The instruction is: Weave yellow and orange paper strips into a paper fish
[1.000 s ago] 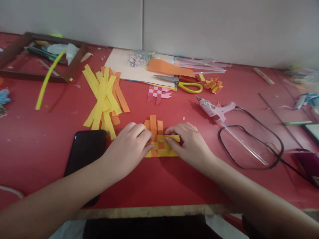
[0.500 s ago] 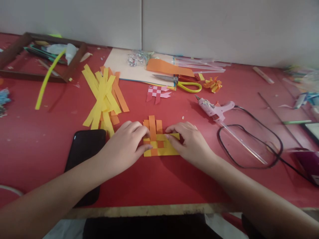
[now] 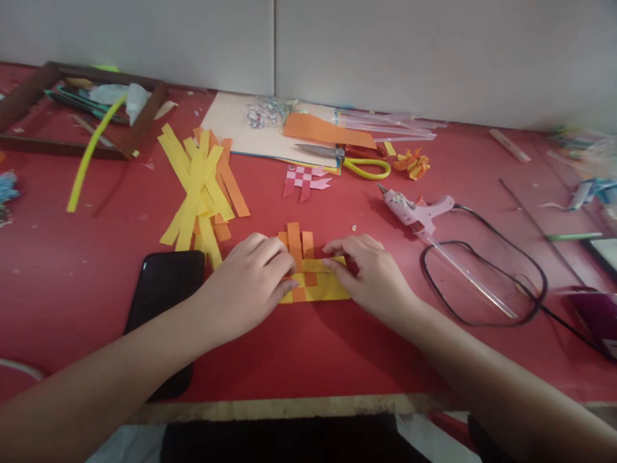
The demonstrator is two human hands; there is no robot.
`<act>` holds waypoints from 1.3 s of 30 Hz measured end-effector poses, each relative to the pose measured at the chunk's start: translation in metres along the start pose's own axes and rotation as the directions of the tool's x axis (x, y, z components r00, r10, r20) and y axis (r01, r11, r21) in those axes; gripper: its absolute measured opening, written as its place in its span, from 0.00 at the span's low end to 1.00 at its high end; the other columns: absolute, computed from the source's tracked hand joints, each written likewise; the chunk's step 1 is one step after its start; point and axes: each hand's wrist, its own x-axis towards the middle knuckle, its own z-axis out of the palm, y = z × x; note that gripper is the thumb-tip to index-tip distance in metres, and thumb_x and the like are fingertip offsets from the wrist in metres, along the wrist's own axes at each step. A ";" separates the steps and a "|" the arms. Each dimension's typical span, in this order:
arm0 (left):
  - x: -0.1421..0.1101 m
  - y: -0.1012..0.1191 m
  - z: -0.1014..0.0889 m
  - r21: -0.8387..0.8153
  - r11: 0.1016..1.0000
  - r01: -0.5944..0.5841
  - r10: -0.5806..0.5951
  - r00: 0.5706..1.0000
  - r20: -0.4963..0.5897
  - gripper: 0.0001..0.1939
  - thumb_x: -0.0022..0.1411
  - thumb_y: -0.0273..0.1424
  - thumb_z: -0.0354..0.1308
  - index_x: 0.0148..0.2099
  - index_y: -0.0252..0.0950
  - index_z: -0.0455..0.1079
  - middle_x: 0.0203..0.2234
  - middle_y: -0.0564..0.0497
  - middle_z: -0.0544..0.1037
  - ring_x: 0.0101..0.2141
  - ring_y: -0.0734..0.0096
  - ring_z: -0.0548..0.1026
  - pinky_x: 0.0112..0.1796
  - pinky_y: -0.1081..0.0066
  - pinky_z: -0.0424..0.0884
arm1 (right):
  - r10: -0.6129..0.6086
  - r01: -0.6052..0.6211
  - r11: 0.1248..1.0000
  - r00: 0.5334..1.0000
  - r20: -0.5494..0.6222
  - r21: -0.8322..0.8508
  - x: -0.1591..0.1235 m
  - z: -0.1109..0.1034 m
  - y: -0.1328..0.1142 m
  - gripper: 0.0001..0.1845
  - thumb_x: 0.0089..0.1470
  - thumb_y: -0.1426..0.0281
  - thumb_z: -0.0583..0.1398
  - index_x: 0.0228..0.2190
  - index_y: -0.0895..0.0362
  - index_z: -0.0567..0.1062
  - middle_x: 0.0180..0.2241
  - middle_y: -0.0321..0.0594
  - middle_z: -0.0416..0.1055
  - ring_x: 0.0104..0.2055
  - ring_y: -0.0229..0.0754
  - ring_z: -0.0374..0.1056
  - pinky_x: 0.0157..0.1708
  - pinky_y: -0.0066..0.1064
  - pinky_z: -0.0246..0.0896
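A small weave of orange and yellow paper strips [image 3: 311, 286] lies on the red table [image 3: 313, 360] in front of me. My left hand [image 3: 250, 283] rests on its left side, fingers bent and pressing the strips down. My right hand [image 3: 373, 276] is at its right side, thumb and fingers pinched on the top yellow strip [image 3: 332, 263]. Three orange strip ends [image 3: 295, 239] stick out beyond the weave, between my hands.
Loose yellow and orange strips [image 3: 200, 186] are piled to the left, above a black phone [image 3: 164, 302]. A pink glue gun [image 3: 419, 212] with its looping cable [image 3: 486, 283] lies to the right. Scissors [image 3: 359, 164], a pink checkered weave [image 3: 306, 179] and a wooden frame [image 3: 29, 96] lie farther back.
My right hand has pulled the top yellow strip slightly leftward and tighter into the weave. My left hand stays pressed on the left side.
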 end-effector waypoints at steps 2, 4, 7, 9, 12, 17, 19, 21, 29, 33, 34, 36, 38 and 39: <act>-0.001 0.001 0.000 0.010 1.000 0.000 0.000 1.000 -0.002 0.12 0.68 0.36 0.53 0.38 0.32 0.69 0.36 0.44 0.70 0.39 0.56 0.66 0.41 0.57 0.66 | -0.032 0.031 0.999 0.998 -0.047 -0.027 0.000 -0.001 0.000 0.04 0.58 0.70 0.59 0.36 0.55 0.72 0.34 0.41 0.73 0.38 0.44 0.67 0.40 0.38 0.61; -0.002 0.001 0.001 0.021 1.000 -0.008 0.008 1.000 0.009 0.11 0.67 0.36 0.55 0.38 0.32 0.68 0.36 0.44 0.70 0.39 0.56 0.66 0.41 0.57 0.66 | -0.110 0.098 0.991 0.984 -0.143 -0.085 -0.002 -0.005 -0.002 0.03 0.58 0.70 0.59 0.35 0.56 0.72 0.34 0.43 0.71 0.38 0.45 0.66 0.40 0.38 0.61; -0.002 0.001 0.000 0.027 0.999 -0.018 0.017 0.999 0.030 0.10 0.66 0.35 0.56 0.38 0.33 0.67 0.36 0.45 0.69 0.39 0.57 0.65 0.40 0.58 0.65 | -0.297 0.273 0.952 0.935 -0.195 -0.139 -0.005 -0.012 -0.006 0.04 0.60 0.73 0.57 0.32 0.56 0.71 0.31 0.41 0.70 0.36 0.42 0.65 0.39 0.35 0.61; -0.002 0.001 0.000 0.026 0.999 -0.020 0.019 0.999 0.038 0.10 0.66 0.35 0.56 0.38 0.33 0.66 0.35 0.46 0.69 0.38 0.58 0.65 0.39 0.58 0.65 | -0.367 0.359 0.928 0.927 -0.079 -0.103 -0.007 -0.016 -0.008 0.05 0.61 0.73 0.57 0.32 0.56 0.72 0.29 0.39 0.71 0.33 0.40 0.65 0.36 0.32 0.60; -0.002 -0.001 0.000 0.006 1.000 -0.024 0.023 0.999 0.039 0.10 0.66 0.35 0.57 0.38 0.33 0.66 0.35 0.46 0.69 0.38 0.58 0.65 0.39 0.59 0.65 | -0.313 0.323 0.945 0.940 0.136 -0.058 -0.007 -0.018 -0.007 0.06 0.61 0.72 0.58 0.31 0.56 0.73 0.28 0.38 0.71 0.32 0.40 0.66 0.33 0.30 0.60; -0.001 -0.002 0.000 -0.018 0.999 -0.032 0.033 0.999 0.040 0.11 0.65 0.37 0.57 0.38 0.33 0.66 0.36 0.47 0.69 0.38 0.59 0.65 0.39 0.60 0.65 | -0.191 0.211 0.975 0.958 0.216 -0.072 -0.009 -0.019 -0.005 0.03 0.59 0.71 0.60 0.33 0.57 0.74 0.32 0.39 0.73 0.35 0.42 0.68 0.36 0.33 0.62; -0.001 -0.002 0.000 -0.028 0.999 -0.029 0.031 0.999 0.044 0.11 0.66 0.37 0.57 0.39 0.33 0.66 0.36 0.46 0.69 0.38 0.58 0.65 0.39 0.60 0.65 | -0.186 0.211 0.969 0.965 0.183 -0.127 -0.013 -0.018 -0.009 0.05 0.59 0.69 0.60 0.36 0.58 0.74 0.34 0.41 0.73 0.36 0.45 0.68 0.38 0.36 0.63; -0.001 -0.002 0.000 -0.040 0.999 -0.025 0.027 0.998 0.049 0.10 0.66 0.36 0.57 0.39 0.33 0.66 0.36 0.46 0.70 0.39 0.58 0.65 0.40 0.59 0.65 | -0.190 0.220 0.956 0.969 0.158 -0.197 -0.017 -0.017 -0.014 0.05 0.59 0.70 0.59 0.36 0.58 0.74 0.34 0.43 0.72 0.36 0.46 0.67 0.38 0.38 0.62; -0.001 0.000 0.000 -0.058 0.998 -0.005 0.008 0.999 0.048 0.10 0.66 0.37 0.57 0.40 0.34 0.67 0.36 0.46 0.70 0.38 0.58 0.66 0.40 0.59 0.65 | -0.108 0.141 0.966 0.981 0.160 -0.214 -0.025 -0.012 -0.024 0.05 0.59 0.75 0.56 0.31 0.58 0.70 0.31 0.42 0.69 0.33 0.46 0.63 0.35 0.37 0.60; -0.001 0.000 0.000 -0.070 0.998 -0.003 0.005 0.999 0.039 0.10 0.66 0.37 0.57 0.40 0.34 0.67 0.36 0.46 0.70 0.39 0.58 0.66 0.40 0.60 0.65 | -0.053 0.072 0.991 0.986 0.156 -0.116 -0.025 -0.011 -0.023 0.04 0.58 0.74 0.57 0.30 0.57 0.67 0.31 0.41 0.68 0.35 0.44 0.64 0.36 0.35 0.60; -0.001 0.000 0.001 -0.074 0.997 -0.001 0.004 0.999 0.036 0.10 0.66 0.37 0.57 0.40 0.34 0.67 0.37 0.46 0.70 0.39 0.58 0.66 0.40 0.60 0.65 | -0.053 0.070 0.992 0.987 0.152 -0.105 -0.025 -0.011 -0.023 0.05 0.58 0.74 0.57 0.30 0.57 0.67 0.31 0.41 0.68 0.35 0.43 0.64 0.36 0.35 0.60; -0.001 0.000 0.001 -0.078 0.997 0.001 0.001 0.999 0.033 0.10 0.65 0.37 0.57 0.40 0.34 0.67 0.37 0.47 0.70 0.39 0.58 0.66 0.41 0.59 0.65 | -0.053 0.065 0.994 0.989 0.139 -0.087 -0.025 -0.012 -0.024 0.05 0.57 0.75 0.57 0.29 0.56 0.66 0.31 0.40 0.69 0.35 0.43 0.64 0.36 0.35 0.59; 0.000 0.000 0.001 -0.080 0.997 0.009 -0.006 0.999 0.038 0.10 0.65 0.37 0.58 0.40 0.34 0.67 0.37 0.47 0.70 0.39 0.58 0.66 0.41 0.59 0.65 | -0.030 0.038 0.998 0.990 0.139 -0.056 -0.025 -0.014 -0.026 0.05 0.56 0.74 0.58 0.29 0.55 0.66 0.30 0.39 0.69 0.34 0.42 0.64 0.35 0.34 0.59; 0.000 0.000 0.001 -0.082 0.997 0.014 -0.011 0.999 0.041 0.10 0.65 0.36 0.58 0.40 0.34 0.67 0.37 0.47 0.70 0.39 0.58 0.66 0.41 0.59 0.65 | -0.005 0.010 0.999 0.989 0.147 -0.030 -0.024 -0.015 -0.027 0.05 0.56 0.74 0.58 0.30 0.55 0.65 0.30 0.38 0.70 0.34 0.42 0.65 0.35 0.33 0.59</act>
